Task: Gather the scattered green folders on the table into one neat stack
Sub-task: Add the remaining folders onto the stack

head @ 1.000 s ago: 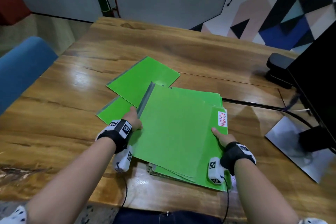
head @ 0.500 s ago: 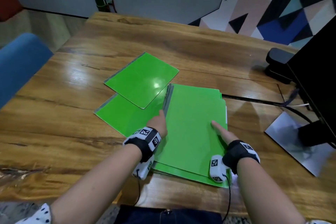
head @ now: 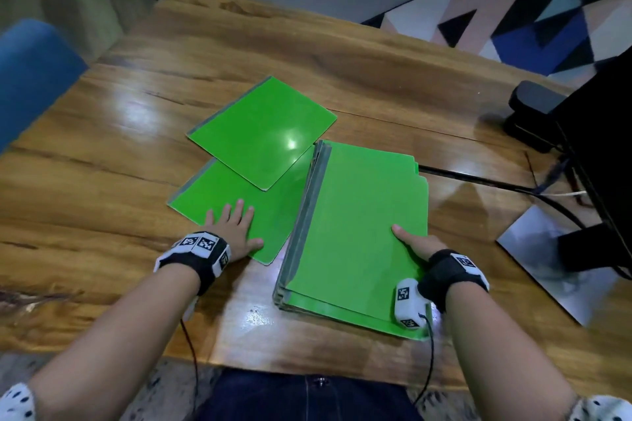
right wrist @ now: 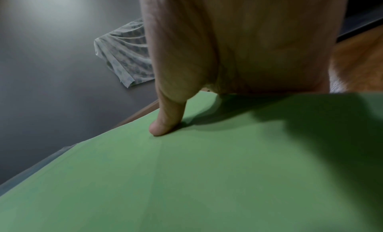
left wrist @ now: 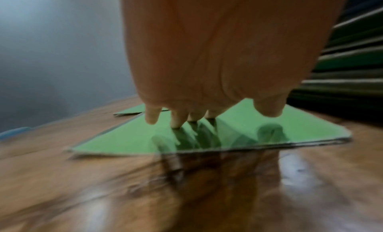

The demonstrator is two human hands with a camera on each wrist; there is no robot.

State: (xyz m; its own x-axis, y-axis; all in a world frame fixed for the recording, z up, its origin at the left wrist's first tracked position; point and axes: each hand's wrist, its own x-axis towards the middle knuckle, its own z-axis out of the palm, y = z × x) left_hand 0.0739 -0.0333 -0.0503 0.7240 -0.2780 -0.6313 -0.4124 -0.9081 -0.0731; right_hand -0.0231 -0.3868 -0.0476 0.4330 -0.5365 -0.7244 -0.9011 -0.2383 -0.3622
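Note:
A stack of green folders [head: 359,232] lies on the wooden table [head: 102,188] in front of me, grey spines to the left. My right hand [head: 414,243] holds its right edge, thumb [right wrist: 163,125] pressed on the top folder [right wrist: 186,178] and fingers hidden under the edge. Two loose green folders lie to the left: a far one [head: 263,133] overlapping a near one [head: 219,198]. My left hand [head: 234,225] rests flat on the near folder [left wrist: 128,140], its straight fingertips [left wrist: 176,122] touching the sheet. The stack's spines [left wrist: 352,58] show at the right of the left wrist view.
A black monitor [head: 602,154] on a silver base plate [head: 547,270] stands at the right edge, with cables [head: 496,183] running toward the stack. A black device [head: 533,113] sits behind them. A blue chair [head: 30,79] stands off the table's left side.
The top folder was slid square onto the stack, covering the ADMIN tab. My left hand left the stack's spine and moved left onto the near loose folder. The right hand stayed put.

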